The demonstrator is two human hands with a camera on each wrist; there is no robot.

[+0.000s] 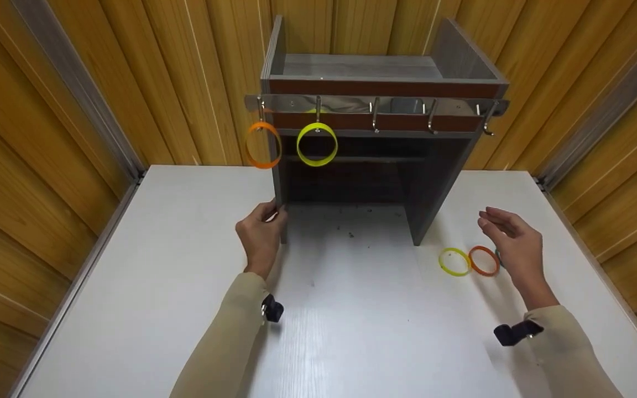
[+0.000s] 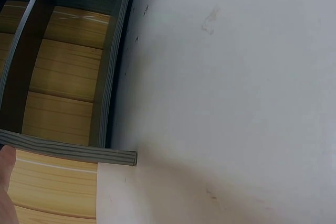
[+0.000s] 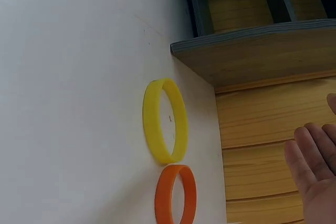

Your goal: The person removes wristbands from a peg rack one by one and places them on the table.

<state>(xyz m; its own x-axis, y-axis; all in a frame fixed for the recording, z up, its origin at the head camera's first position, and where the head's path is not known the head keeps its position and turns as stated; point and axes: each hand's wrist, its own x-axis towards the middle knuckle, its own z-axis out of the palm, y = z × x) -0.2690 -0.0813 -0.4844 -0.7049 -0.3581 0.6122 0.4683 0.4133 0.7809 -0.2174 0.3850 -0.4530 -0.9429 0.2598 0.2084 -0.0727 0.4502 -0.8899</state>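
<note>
My left hand (image 1: 263, 232) grips the front edge of the left side panel of a grey wooden shelf (image 1: 432, 182); in the left wrist view a finger (image 2: 5, 169) shows at that panel edge. My right hand (image 1: 517, 243) hovers at the right, empty, its fingers (image 3: 312, 153) loosely extended. Below it on the table lie a yellow wristband (image 1: 454, 262) and an orange wristband (image 1: 484, 261), side by side. A dark band (image 1: 499, 256) is mostly hidden behind this hand. Another orange band (image 1: 264, 145) and a yellow band (image 1: 317, 145) hang from hooks on the shelf.
A shiny metal rail (image 1: 346, 104) with several hooks (image 1: 375, 116) runs across the shelf front; the hooks stick out toward me. The shelf stands at the back of a white table (image 1: 351, 331). Wood-patterned walls (image 1: 197, 83) close in the back and both sides.
</note>
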